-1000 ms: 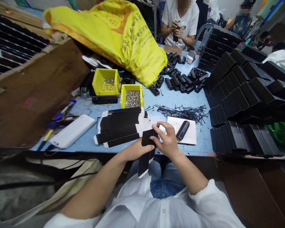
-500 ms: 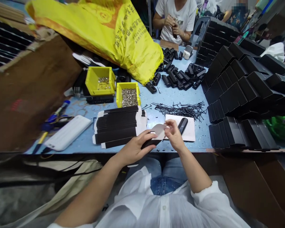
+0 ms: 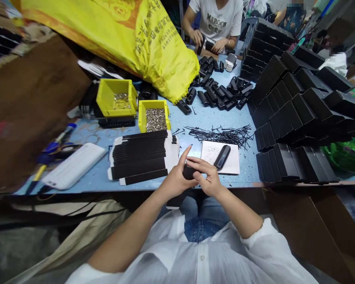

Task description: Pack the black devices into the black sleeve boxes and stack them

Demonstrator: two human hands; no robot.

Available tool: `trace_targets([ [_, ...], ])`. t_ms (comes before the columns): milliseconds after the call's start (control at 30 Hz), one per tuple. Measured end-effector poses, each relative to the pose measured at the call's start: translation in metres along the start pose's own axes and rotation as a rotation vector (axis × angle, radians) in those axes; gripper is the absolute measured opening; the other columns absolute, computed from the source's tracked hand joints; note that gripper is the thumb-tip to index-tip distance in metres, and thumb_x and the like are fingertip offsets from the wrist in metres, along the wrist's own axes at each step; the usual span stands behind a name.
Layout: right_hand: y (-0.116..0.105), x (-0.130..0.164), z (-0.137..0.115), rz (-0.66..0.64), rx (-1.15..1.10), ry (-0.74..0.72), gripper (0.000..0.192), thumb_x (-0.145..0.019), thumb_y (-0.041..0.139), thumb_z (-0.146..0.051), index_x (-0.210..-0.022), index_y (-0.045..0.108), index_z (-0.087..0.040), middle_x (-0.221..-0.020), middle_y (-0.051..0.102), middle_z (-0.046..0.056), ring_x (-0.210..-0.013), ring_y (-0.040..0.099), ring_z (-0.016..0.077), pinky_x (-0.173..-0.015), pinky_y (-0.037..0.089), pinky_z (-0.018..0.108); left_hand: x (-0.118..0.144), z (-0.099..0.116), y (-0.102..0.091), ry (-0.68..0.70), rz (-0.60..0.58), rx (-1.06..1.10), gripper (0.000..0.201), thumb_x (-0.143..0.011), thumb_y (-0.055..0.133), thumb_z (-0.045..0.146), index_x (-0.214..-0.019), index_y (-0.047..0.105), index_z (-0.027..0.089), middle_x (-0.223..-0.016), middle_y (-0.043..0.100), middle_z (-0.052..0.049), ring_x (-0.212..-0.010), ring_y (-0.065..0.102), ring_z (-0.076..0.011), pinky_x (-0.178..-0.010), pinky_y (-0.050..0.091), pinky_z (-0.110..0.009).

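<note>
Between my two hands, just above the table's front edge, is a small black box (image 3: 189, 172), mostly covered by fingers. My left hand (image 3: 177, 176) grips it from the left, its index finger pointing up. From the right, my right hand (image 3: 206, 175) closes over the box, with fingers laid across its top. A black oblong device (image 3: 223, 157) lies on a white pad (image 3: 231, 167) just right of my hands. To the left sits a stack of flattened black boxes (image 3: 139, 157) with white flaps. Thin black strips (image 3: 225, 135) lie loose behind the pad.
Yellow bins (image 3: 154, 116) of small metal parts stand behind the flattened boxes. Stacked black boxes (image 3: 292, 114) rise at right. A yellow sack (image 3: 154, 47) and black devices (image 3: 215, 94) lie farther back. A white power bank (image 3: 75, 165) lies left. A co-worker (image 3: 215, 23) sits opposite.
The box's white flap, raised before, no longer shows. My right hand has moved left onto the box. Across the table, the co-worker's hands have lowered to the tabletop.
</note>
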State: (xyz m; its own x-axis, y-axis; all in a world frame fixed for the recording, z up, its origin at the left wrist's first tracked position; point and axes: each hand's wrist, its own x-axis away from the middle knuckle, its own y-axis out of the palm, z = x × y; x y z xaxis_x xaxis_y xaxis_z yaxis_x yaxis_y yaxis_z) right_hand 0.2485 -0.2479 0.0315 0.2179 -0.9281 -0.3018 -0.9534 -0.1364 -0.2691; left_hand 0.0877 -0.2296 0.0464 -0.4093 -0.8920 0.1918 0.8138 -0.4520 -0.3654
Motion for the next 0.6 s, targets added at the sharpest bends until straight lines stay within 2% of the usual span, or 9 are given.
trace_targets([
  [100,-0.043,-0.001,0.019,-0.239,0.361,-0.059,0.044,-0.092,0.048,-0.023,-0.136,0.052,-0.026,-0.145,0.047,0.006,-0.136,0.042,0.0208,-0.113,0.032,0.048,0.001,-0.015,-0.002,-0.097,0.056,0.163,0.097,-0.067,0.075,0.04,-0.147,0.023,0.019,-0.119,0.061,-0.013,-0.109,0.062,-0.0296,-0.098,0.045,-0.044],
  [167,-0.082,-0.001,0.034,-0.355,0.639,-0.01,0.054,-0.084,0.053,-0.012,-0.136,0.051,-0.026,-0.148,0.042,0.008,-0.142,0.031,0.0262,-0.115,0.021,0.059,0.001,-0.028,-0.01,-0.203,0.044,0.43,0.092,-0.071,0.072,0.04,-0.146,0.022,0.024,-0.115,0.064,-0.01,-0.105,0.064,-0.0279,-0.094,0.048,-0.046],
  [233,-0.112,-0.001,0.045,-0.447,0.798,0.025,0.053,-0.076,0.059,-0.006,-0.125,0.059,-0.023,-0.143,0.048,0.012,-0.141,0.032,0.0307,-0.113,0.016,0.065,-0.003,-0.037,-0.021,-0.263,0.056,0.761,0.079,-0.076,0.067,0.036,-0.144,0.027,0.029,-0.115,0.064,-0.009,-0.102,0.066,-0.0261,-0.087,0.053,-0.043],
  [267,-0.12,0.0,0.047,-0.46,0.799,0.04,0.047,-0.074,0.062,-0.007,-0.118,0.062,-0.022,-0.136,0.054,0.013,-0.137,0.039,0.0306,-0.111,0.02,0.063,-0.005,-0.039,-0.025,-0.278,0.118,0.905,0.069,-0.078,0.065,0.034,-0.14,0.035,0.028,-0.118,0.063,-0.009,-0.102,0.066,-0.0251,-0.084,0.055,-0.04],
  [333,-0.119,-0.001,0.043,-0.294,0.642,0.057,0.036,-0.075,0.067,-0.016,-0.11,0.06,-0.02,-0.117,0.065,0.012,-0.118,0.058,0.0261,-0.105,0.038,0.054,-0.013,-0.036,-0.028,-0.298,0.287,1.119,0.046,-0.083,0.061,0.033,-0.127,0.049,0.024,-0.122,0.061,-0.009,-0.105,0.064,-0.0226,-0.083,0.056,-0.035],
  [400,-0.099,-0.004,0.031,0.104,0.344,0.021,0.039,-0.081,0.067,-0.033,-0.114,0.05,-0.022,-0.101,0.067,0.008,-0.097,0.066,0.0217,-0.09,0.051,0.045,-0.021,-0.027,-0.022,-0.325,0.403,1.259,0.034,-0.089,0.055,0.037,-0.119,0.055,0.021,-0.121,0.062,-0.009,-0.106,0.063,-0.0206,-0.082,0.057,-0.033],
  [467,-0.068,-0.011,0.015,0.433,0.071,-0.055,0.045,-0.084,0.062,-0.047,-0.115,0.04,-0.024,-0.097,0.065,0.007,-0.09,0.067,0.0208,-0.083,0.055,0.043,-0.025,-0.014,-0.008,-0.363,0.428,1.343,0.031,-0.092,0.052,0.038,-0.117,0.054,0.02,-0.116,0.063,-0.009,-0.104,0.063,-0.0197,-0.085,0.057,-0.035],
  [533,-0.04,-0.017,0.001,0.505,0.001,-0.105,0.048,-0.079,0.066,-0.054,-0.107,0.041,-0.024,-0.108,0.062,0.01,-0.102,0.064,0.0232,-0.089,0.053,0.045,-0.023,-0.004,0.008,-0.395,0.406,1.35,0.029,-0.092,0.052,0.037,-0.115,0.053,0.019,-0.112,0.064,-0.009,-0.101,0.064,-0.0193,-0.089,0.056,-0.036],
  [600,-0.021,-0.019,-0.004,0.465,0.081,-0.096,0.056,-0.068,0.075,-0.056,-0.102,0.044,-0.023,-0.12,0.057,0.013,-0.114,0.059,0.0267,-0.096,0.05,0.047,-0.014,-0.003,0.018,-0.375,0.293,1.235,0.034,-0.092,0.051,0.044,-0.115,0.053,0.019,-0.113,0.064,-0.011,-0.104,0.063,-0.0218,-0.091,0.055,-0.039],
])
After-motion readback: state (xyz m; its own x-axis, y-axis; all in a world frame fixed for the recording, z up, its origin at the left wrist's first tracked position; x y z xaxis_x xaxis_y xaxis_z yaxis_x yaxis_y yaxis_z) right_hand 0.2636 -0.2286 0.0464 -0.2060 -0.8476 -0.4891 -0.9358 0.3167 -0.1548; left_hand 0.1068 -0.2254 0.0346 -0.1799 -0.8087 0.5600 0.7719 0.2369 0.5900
